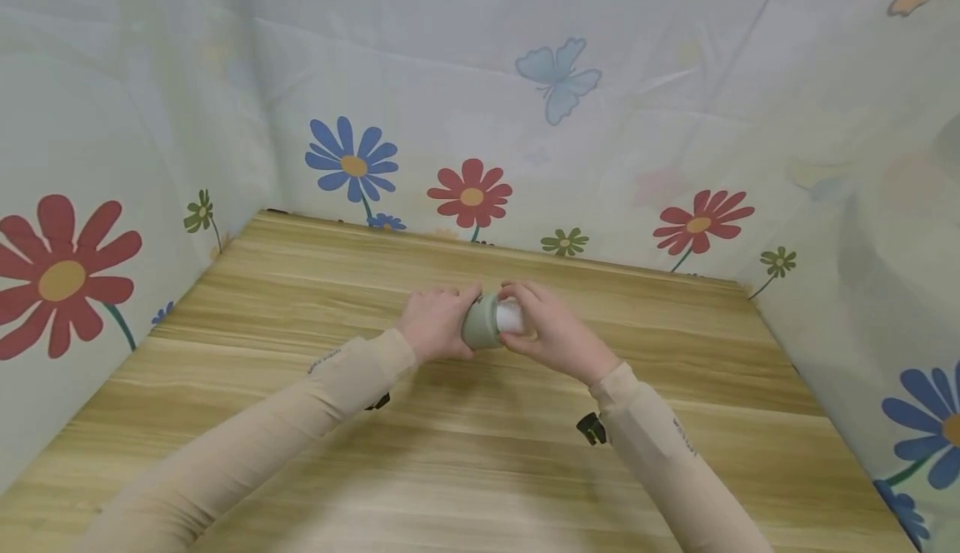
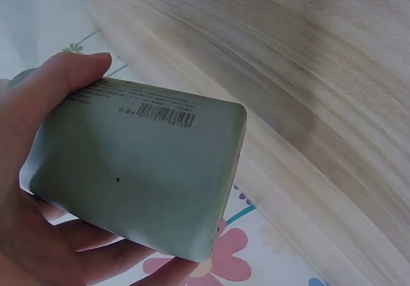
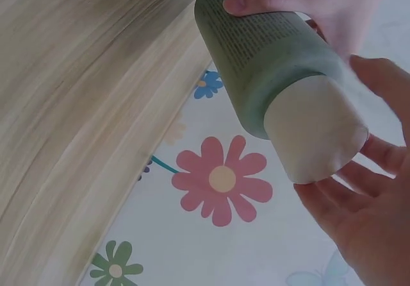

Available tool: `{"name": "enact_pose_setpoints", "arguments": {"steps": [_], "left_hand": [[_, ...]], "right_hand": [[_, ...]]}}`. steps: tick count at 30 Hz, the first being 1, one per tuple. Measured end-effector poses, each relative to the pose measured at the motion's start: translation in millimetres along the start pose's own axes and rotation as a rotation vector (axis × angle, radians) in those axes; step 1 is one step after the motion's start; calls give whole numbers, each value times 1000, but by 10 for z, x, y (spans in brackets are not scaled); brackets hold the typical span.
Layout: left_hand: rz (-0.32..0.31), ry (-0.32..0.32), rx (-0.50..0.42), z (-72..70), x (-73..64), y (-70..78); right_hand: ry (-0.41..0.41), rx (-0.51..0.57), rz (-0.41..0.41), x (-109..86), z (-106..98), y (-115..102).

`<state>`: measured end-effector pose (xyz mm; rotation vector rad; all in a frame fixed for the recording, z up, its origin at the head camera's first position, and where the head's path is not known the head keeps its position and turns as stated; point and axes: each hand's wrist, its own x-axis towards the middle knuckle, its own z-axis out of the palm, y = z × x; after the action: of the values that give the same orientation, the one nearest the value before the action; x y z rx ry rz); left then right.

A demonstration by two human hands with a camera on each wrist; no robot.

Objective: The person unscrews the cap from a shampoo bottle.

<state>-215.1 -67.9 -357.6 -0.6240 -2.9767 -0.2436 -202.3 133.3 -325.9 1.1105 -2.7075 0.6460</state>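
A pale green bottle (image 1: 480, 325) with a white cap (image 1: 509, 317) is held sideways above the wooden table, cap end to the right. My left hand (image 1: 438, 322) grips its body, thumb on one side and fingers on the other. In the left wrist view the bottle's base end (image 2: 147, 164) faces outward, with a barcode and small print along its side. My right hand (image 1: 551, 332) is around the cap. In the right wrist view its fingers (image 3: 365, 177) lie along the white cap (image 3: 315, 131), and its thumb is near the bottle's shoulder.
The wood-grain table (image 1: 480, 470) spreads under both arms. Pale cloth (image 1: 450, 62) printed with flowers and a butterfly stands behind it and along both sides. Beige sleeves cover my arms, and a dark device (image 1: 592, 429) hangs at the right wrist.
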Motion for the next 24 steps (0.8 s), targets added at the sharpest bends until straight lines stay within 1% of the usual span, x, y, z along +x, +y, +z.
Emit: {"name": "enact_pose_setpoints", "arguments": {"steps": [2, 5, 7, 9, 10, 13, 17, 20, 24], "left_hand": [[2, -2, -1, 17, -3, -8], [1, -2, -15, 28, -8, -17], [-3, -4, -27, 30, -12, -21], [-6, -4, -31, 29, -18, -24], [-6, -5, -29, 29, -20, -25], [-3, -6, -22, 30, -29, -25], [-3, -10, -20, 28, -37, -23], [-6, -8, -25, 28, -38, -26], [3, 1, -40, 28, -41, -33]], "right_hand": [[-2, 43, 62, 5, -1, -9], [-9, 133, 209, 20, -23, -12], [-28, 155, 293, 34, -39, -6], [-59, 149, 325, 45, -50, 6], [-76, 138, 322, 47, -52, 11], [-99, 108, 269, 46, -50, 28], [-84, 125, 171, 27, -58, 33], [-68, 111, 96, 3, -79, 27], [-56, 88, 34, -51, -105, 34]]}}
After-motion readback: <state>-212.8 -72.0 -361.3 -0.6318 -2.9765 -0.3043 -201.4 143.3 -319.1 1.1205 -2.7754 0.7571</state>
